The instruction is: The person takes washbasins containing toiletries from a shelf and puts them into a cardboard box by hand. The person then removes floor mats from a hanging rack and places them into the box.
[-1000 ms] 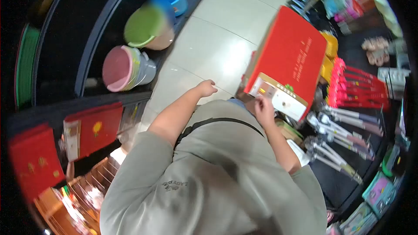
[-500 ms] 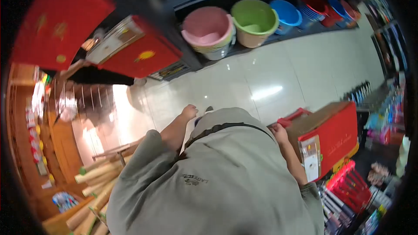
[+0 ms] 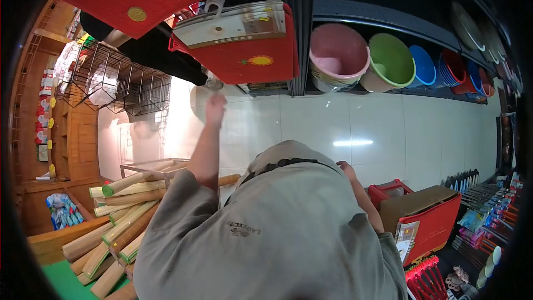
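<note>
My left hand [image 3: 215,106] reaches forward over the tiled floor, its fingers smeared by motion. It is nearest the red bags [image 3: 244,58] with a sunflower print, which hang just beyond it. My right hand [image 3: 345,169] hangs low at my right side, partly hidden by my shirt, and its finger pose is unclear. To its right are a red plastic item [image 3: 388,190] and a cardboard box [image 3: 419,200] beside a red bag [image 3: 430,228]. Neither hand shows a held object.
Stacked buckets, pink [image 3: 338,50] and green [image 3: 391,60] among them, line the shelf ahead. Rolled bamboo mats [image 3: 133,222] stick out at lower left. Beyond a wire rack [image 3: 139,86], a person in dark trousers [image 3: 161,50] stands partly hidden. Brushes [image 3: 425,279] hang at lower right.
The view has turned left, so the buckets and red box sit farther right. My left hand has moved forward toward the hanging bags; my right hand has left the red box's side.
</note>
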A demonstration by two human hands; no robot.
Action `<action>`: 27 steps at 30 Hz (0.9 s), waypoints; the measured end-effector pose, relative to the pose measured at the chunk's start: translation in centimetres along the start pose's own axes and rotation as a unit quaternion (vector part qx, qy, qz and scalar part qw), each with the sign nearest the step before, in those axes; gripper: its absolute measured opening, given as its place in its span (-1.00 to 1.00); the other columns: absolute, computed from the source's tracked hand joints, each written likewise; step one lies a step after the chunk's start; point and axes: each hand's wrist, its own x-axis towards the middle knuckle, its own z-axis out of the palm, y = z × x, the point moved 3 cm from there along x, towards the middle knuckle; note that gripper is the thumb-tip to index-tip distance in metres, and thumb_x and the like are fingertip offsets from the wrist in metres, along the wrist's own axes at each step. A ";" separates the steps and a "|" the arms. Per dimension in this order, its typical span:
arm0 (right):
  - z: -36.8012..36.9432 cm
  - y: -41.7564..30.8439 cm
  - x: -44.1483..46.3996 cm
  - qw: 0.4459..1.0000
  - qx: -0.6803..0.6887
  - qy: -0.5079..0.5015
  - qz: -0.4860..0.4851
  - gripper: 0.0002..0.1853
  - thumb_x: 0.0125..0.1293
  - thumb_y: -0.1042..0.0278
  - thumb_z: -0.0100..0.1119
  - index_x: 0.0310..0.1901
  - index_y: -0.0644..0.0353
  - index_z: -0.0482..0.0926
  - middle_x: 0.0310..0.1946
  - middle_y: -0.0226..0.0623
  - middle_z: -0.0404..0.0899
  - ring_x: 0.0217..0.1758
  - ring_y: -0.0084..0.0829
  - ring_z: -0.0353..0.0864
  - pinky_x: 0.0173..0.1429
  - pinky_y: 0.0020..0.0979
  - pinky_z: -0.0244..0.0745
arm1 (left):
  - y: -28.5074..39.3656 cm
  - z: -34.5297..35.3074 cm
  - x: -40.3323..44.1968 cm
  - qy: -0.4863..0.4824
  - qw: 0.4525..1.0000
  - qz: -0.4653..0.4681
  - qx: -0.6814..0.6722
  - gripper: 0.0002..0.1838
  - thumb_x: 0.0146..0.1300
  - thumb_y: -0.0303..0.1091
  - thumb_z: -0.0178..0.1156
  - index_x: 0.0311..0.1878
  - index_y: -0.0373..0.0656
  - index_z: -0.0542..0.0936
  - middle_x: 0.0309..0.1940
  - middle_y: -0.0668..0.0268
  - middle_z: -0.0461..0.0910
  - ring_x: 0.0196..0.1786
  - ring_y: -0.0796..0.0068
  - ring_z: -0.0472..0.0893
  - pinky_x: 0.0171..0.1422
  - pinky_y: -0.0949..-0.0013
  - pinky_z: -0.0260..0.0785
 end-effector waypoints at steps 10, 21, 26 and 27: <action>2.3 4.9 -2.3 0.997 0.018 0.065 -0.026 -0.65 0.19 0.15 0.09 -0.08 0.18 0.54 -0.25 -0.11 0.61 -0.13 -0.16 0.58 0.01 -0.30 0.42 | 18.5 -5.5 10.5 0.150 0.941 0.291 -0.085 -0.31 0.08 -0.45 0.30 0.20 -0.38 0.14 0.19 0.06 0.25 0.20 0.27 0.36 0.26 0.32 0.25; 2.9 4.6 -8.1 0.981 0.086 0.105 0.141 -0.68 0.21 0.14 0.11 -0.09 0.16 0.56 -0.22 -0.24 0.62 -0.16 -0.34 0.59 -0.01 -0.40 0.43 | 18.1 -4.5 9.6 0.116 0.951 0.256 -0.131 -0.59 0.13 -0.34 0.31 -0.02 -0.31 0.41 -0.13 0.25 0.55 -0.07 0.51 0.53 0.06 0.43 0.33; 2.5 3.7 -7.0 0.988 0.062 0.083 0.116 -0.64 0.23 0.06 0.06 -0.09 0.13 0.56 -0.18 -0.15 0.60 -0.08 -0.26 0.58 0.01 -0.39 0.42 | 18.9 -4.4 8.9 0.021 0.940 0.237 -0.242 -0.71 0.20 -0.41 0.21 -0.04 -0.30 0.44 -0.12 0.25 0.56 -0.08 0.50 0.54 0.05 0.42 0.34; 2.4 3.3 -6.8 0.989 0.047 0.078 0.114 -0.64 0.23 0.06 0.06 -0.08 0.13 0.56 -0.18 -0.15 0.61 -0.08 -0.25 0.58 0.02 -0.37 0.43 | 19.1 -4.5 8.8 0.005 0.938 0.236 -0.253 -0.71 0.20 -0.43 0.20 -0.04 -0.30 0.44 -0.11 0.24 0.56 -0.08 0.49 0.54 0.05 0.42 0.34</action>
